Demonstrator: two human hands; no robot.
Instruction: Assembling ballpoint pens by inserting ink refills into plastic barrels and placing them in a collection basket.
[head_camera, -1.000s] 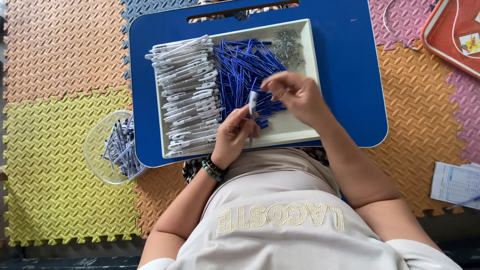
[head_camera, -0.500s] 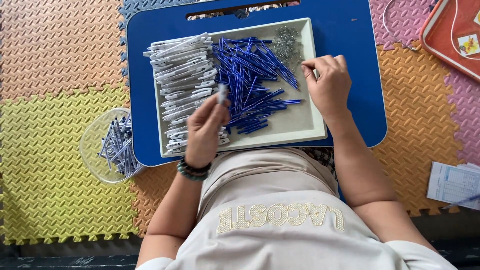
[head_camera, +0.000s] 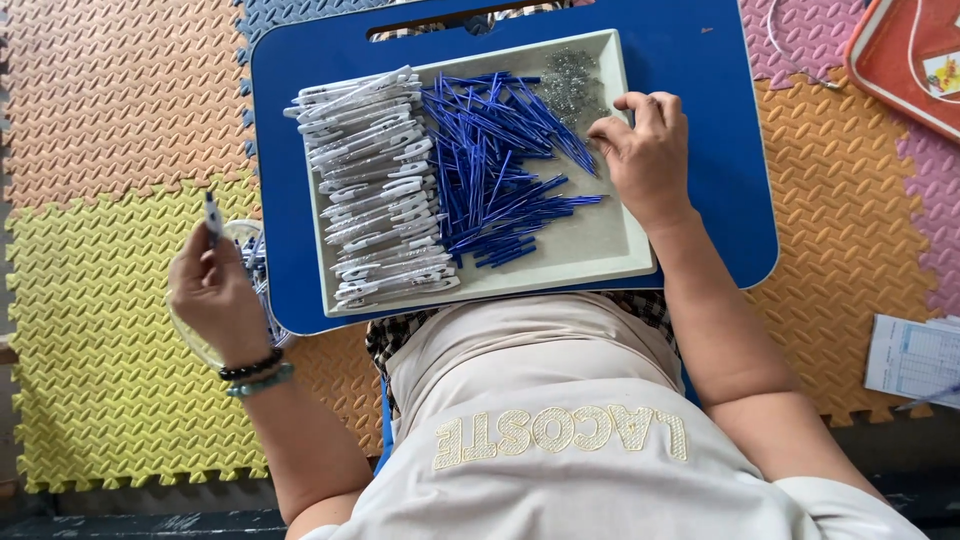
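My left hand (head_camera: 215, 290) holds an assembled pen (head_camera: 211, 215) upright over a clear round bowl (head_camera: 245, 235) of finished pens on the floor mat. My right hand (head_camera: 645, 150) rests in the grey tray (head_camera: 600, 255), its fingertips at a heap of small metal springs (head_camera: 570, 80) in the tray's far right corner. The tray sits on a blue lap board (head_camera: 720, 120). White pen barrels (head_camera: 375, 180) fill the tray's left side, and blue refills (head_camera: 495, 170) lie piled in its middle.
Coloured foam mats cover the floor: yellow (head_camera: 90, 350) at left, orange (head_camera: 850, 230) at right. A red case (head_camera: 905, 55) lies at the top right. Printed paper (head_camera: 915, 355) lies at the right edge.
My left hand has carried the assembled pen from the tray out left over the bowl. My right hand has moved up to the springs.
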